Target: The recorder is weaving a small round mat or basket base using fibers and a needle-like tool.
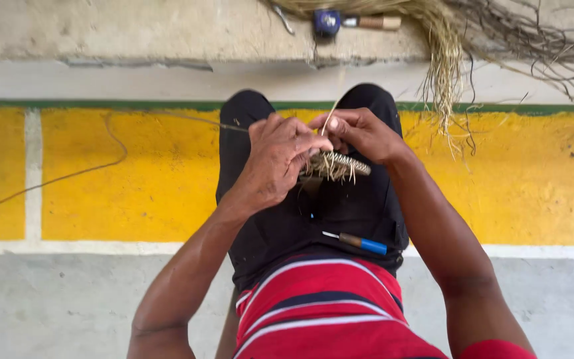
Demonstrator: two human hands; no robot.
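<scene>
My left hand (276,159) and my right hand (361,133) meet over my lap, both closed on a small coiled piece of woven straw (337,165) with loose fibre ends sticking out. The right hand's fingers pinch a thin pale strand (330,116) that rises from the coil. A long thin fibre (101,166) trails off to the left from the left hand across the floor. On my lap, on black trousers, lies a small tool with a blue and brown handle (362,242).
A bundle of dry straw (443,60) and dark twigs (539,40) hangs over a concrete step at the top right. A blue-headed tool with a wooden handle (350,22) lies on that step. The floor below is painted yellow (134,173) with white lines.
</scene>
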